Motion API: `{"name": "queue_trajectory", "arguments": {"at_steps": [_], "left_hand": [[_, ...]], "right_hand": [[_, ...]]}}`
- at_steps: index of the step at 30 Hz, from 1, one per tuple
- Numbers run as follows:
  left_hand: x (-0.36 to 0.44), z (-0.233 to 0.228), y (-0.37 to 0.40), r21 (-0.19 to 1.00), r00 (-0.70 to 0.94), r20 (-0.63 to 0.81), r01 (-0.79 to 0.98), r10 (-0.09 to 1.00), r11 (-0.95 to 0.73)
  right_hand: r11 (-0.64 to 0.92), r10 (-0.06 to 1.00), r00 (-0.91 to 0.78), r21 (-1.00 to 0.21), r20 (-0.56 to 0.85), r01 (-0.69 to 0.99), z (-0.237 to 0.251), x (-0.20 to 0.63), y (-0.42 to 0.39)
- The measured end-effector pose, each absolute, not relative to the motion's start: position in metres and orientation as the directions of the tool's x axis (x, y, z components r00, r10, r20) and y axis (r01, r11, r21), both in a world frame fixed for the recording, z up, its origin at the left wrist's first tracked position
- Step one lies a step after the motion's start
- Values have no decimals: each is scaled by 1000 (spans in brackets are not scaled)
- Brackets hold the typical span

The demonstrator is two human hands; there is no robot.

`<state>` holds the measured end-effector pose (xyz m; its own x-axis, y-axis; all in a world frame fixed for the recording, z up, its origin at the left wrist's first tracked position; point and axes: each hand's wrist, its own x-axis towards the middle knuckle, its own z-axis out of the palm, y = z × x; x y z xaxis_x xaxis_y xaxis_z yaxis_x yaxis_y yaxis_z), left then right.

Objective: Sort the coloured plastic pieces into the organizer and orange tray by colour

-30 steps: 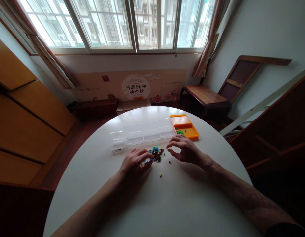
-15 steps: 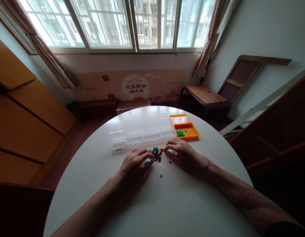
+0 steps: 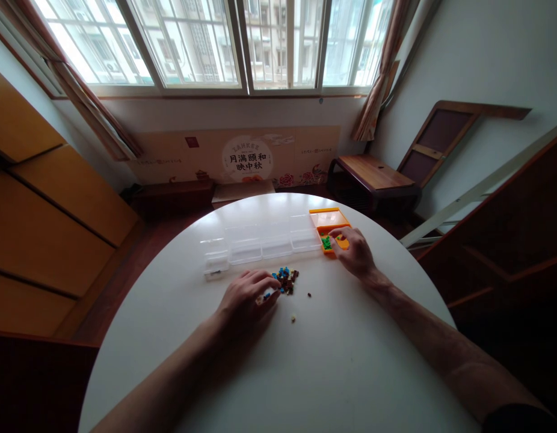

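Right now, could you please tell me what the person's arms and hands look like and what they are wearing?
Both forearms are bare, with no watch, ring or glove visible on the left hand or the right hand. A dark sleeve edge shows only at the right upper arm, in the frame's bottom corner.

Daylight from window (image 3: 242,45), overexposed. Room sides dim. White table (image 3: 305,373) evenly lit, glare at far rim; soft forearm shadows. Wide-angle bending at edges. Focus sharp.
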<state>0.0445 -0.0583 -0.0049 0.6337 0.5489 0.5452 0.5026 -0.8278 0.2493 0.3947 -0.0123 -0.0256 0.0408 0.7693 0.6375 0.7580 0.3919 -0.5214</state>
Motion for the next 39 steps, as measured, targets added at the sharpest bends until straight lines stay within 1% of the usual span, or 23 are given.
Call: {"name": "queue_trajectory", "arguments": {"at_steps": [2, 4, 6, 9, 10, 12, 16, 22, 28, 33, 39], "left_hand": [[45, -4, -58, 250, 634, 549, 497, 545, -831], [45, -4, -58, 248, 636, 554, 490, 537, -836], [44, -5, -58, 241, 642, 562, 477, 522, -845], [43, -7, -58, 214, 696, 529, 444, 486, -870], [42, -7, -59, 203, 718, 505, 440, 478, -875], [42, -8, -59, 183, 750, 456, 447, 479, -876], [42, -8, -58, 180, 743, 442, 476, 503, -861], [44, -6, -58, 188, 723, 483, 465, 494, -865], [44, -4, -58, 162, 684, 556, 468, 472, -869], [41, -8, -55, 186, 606, 612, 515, 509, -837], [40, -6, -55, 206, 558, 599, 586, 575, -784]], "right_hand": [[412, 759, 33, -519, 650, 749, -25, 392, -14], [480, 750, -43, -498, 660, 722, -20, 383, -20], [586, 732, -194, -459, 653, 667, -14, 372, -30], [757, 642, -497, -379, 584, 532, -8, 353, -45], [791, 607, -572, -359, 552, 495, -7, 348, -49], [824, 566, -648, -335, 510, 456, -6, 340, -55], [827, 562, -652, -336, 509, 450, -6, 332, -59], [824, 566, -656, -340, 499, 453, -7, 331, -59], [810, 586, -657, -337, 473, 480, -9, 327, -60], [808, 589, -659, -355, 468, 470, -10, 324, -61], [818, 575, -665, -334, 476, 469, -15, 325, -58]]}}
